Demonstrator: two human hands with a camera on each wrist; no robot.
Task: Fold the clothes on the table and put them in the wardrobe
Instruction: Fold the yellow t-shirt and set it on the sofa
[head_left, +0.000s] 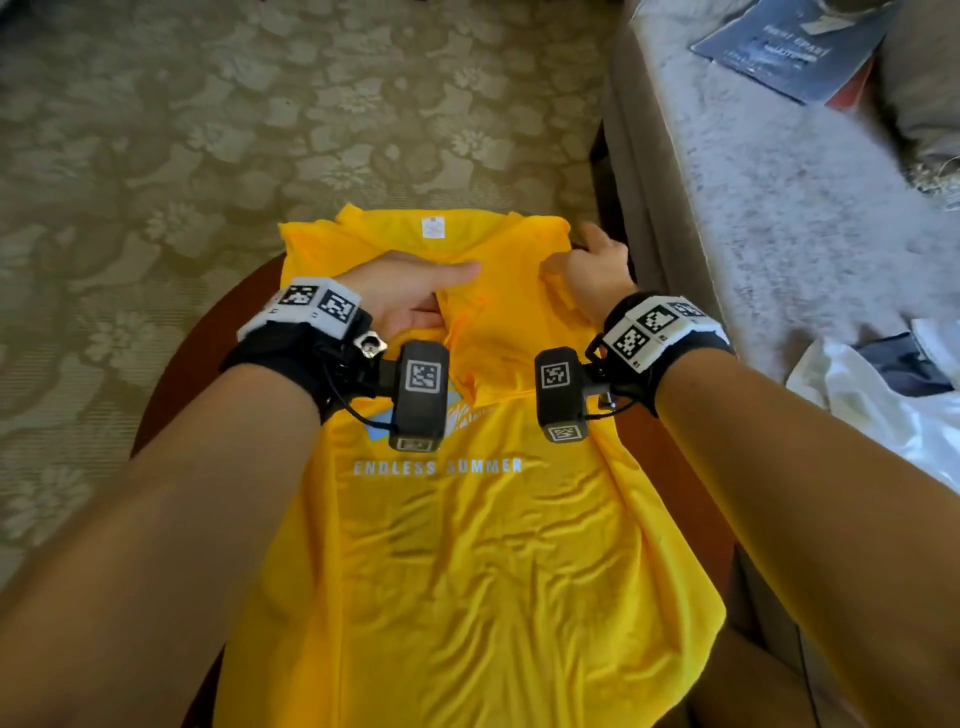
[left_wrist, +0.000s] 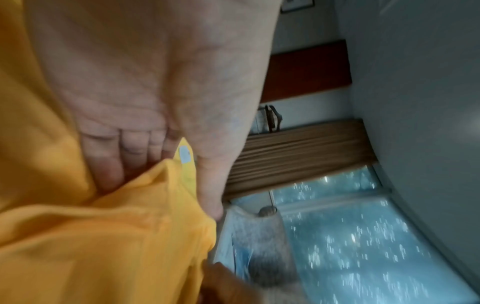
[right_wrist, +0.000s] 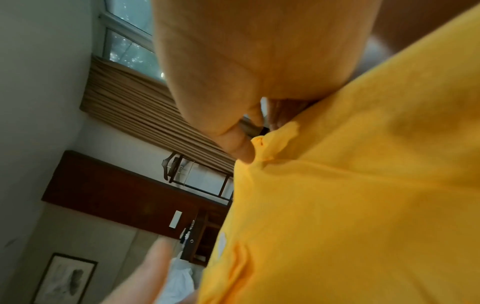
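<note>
Yellow T-shirt (head_left: 467, 545) lies spread print-up on the round brown desk (head_left: 208, 353), collar end farthest from the person. Left hand (head_left: 410, 296) has fingers tucked under a fold near the collar, thumb on top, gripping it. Right hand (head_left: 592, 270) pinches the shirt's right shoulder edge. Sofa (head_left: 753, 208) stands to the right, white clothes (head_left: 872, 400) on it.

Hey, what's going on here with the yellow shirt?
A person is folding a yellow T-shirt spread over a round wooden table. The left hand lies on the fabric near the collar with its fingers tucked under a fold, and the right hand pinches the shoulder edge. The lower half is still unfolded. More clothes wait on the sofa to the right.
</note>
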